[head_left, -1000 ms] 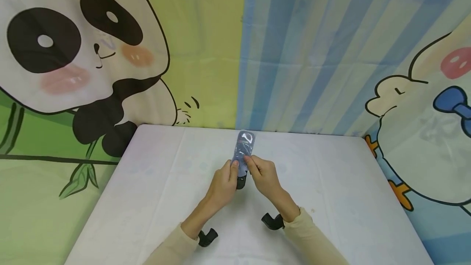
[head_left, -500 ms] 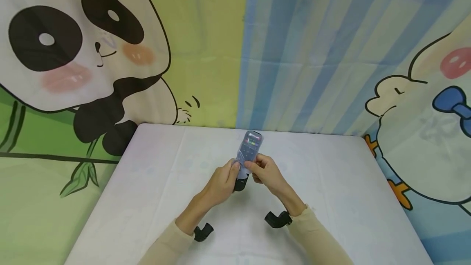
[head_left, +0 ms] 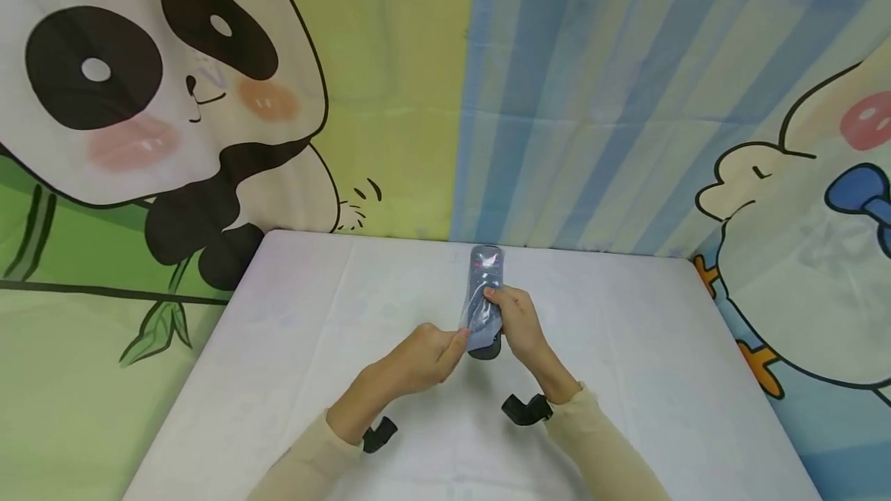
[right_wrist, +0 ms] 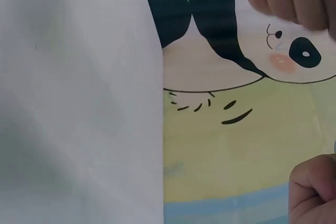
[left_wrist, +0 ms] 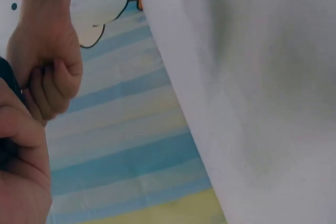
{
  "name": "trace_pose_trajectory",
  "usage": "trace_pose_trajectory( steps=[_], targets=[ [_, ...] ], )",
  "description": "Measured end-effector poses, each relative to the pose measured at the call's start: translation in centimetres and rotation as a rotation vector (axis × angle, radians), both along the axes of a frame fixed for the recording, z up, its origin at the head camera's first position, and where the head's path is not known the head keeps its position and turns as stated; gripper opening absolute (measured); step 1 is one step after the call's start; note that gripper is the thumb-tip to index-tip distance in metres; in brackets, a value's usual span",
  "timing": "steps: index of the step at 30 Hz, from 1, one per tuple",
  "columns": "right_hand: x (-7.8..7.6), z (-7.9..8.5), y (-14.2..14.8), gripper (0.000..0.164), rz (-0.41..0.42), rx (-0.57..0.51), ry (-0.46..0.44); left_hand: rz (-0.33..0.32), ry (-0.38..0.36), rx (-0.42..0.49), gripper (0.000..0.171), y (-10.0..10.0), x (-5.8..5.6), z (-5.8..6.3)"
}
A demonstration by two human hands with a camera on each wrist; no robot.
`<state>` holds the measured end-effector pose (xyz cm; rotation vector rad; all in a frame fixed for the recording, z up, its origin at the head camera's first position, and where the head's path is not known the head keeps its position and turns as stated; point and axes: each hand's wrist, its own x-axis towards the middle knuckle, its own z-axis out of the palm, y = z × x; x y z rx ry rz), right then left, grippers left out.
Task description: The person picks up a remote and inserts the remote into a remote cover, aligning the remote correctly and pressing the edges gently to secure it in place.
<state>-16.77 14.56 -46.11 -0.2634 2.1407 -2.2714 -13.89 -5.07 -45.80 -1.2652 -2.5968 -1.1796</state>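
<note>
My left hand [head_left: 426, 358], fingers curled, is pinching the lower edge of a clear plastic cover [head_left: 480, 323], seemingly for control of the film. My right hand [head_left: 522, 323] is gripping the remote [head_left: 491, 350] higher up, probably for steadiness, over the table [head_left: 327, 292]. Beyond, a cartoon cloth [head_left: 390, 99] is hanging.

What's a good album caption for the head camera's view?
Above a white table, left fingers pinch a clear sleeve around the remote that right fingers hold; a cartoon panda looks on.
</note>
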Motion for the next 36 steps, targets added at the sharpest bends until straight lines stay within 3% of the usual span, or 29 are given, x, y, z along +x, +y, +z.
trace_pose_trajectory(
  steps=[2, 4, 7, 10, 13, 16, 21, 28, 30, 33, 36],
  targets=[
    [-0.3, -0.1, -0.1, 0.031, -0.019, -0.036, -0.03, -0.038, -0.021, 0.025, 0.045, 0.4, 0.2, -0.5],
    [-0.4, -0.2, 0.1, 0.031, -0.013, -0.031, -0.049, -0.031, -0.015, 0.001, 0.046, 0.7, 0.3, -0.9],
    [-0.3, -0.5, 0.5, 0.035, 0.061, 0.081, -0.05, 0.025, -0.043, -0.08, 0.051, 0.5, 0.1, -1.1],
    [0.0, -0.6, 1.1, 0.038, 0.169, 0.25, 0.006, 0.068, -0.148, -0.129, 0.055, -0.3, -0.4, -1.2],
    [0.3, -0.8, 1.2, 0.036, 0.252, 0.334, 0.081, 0.108, -0.259, -0.06, 0.052, -0.9, -0.9, -1.4],
    [0.6, -1.3, 0.9, 0.037, 0.286, 0.308, 0.126, 0.128, -0.346, 0.077, 0.046, -0.7, -1.2, -1.8],
    [1.2, -2.2, 0.1, 0.044, 0.277, 0.207, 0.208, 0.053, -0.509, 0.265, 0.05, 0.4, -0.8, -2.5],
    [1.6, -2.3, -0.3, 0.043, 0.26, 0.24, 0.296, -0.034, -0.611, 0.39, 0.049, 0.8, -0.5, -2.9],
    [1.4, -1.8, -0.5, 0.039, 0.24, 0.304, 0.308, -0.017, -0.61, 0.409, 0.047, 0.5, -0.6, -2.8],
    [1.4, -0.2, -1.1, 0.028, 0.159, 0.378, 0.333, 0.062, -0.559, 0.41, 0.044, 0.0, -0.8, -2.6],
    [1.8, 1.6, -1.8, 0.033, 0.101, 0.371, 0.364, 0.14, -0.531, 0.387, 0.046, -0.6, -1.1, -2.3]
  ],
)
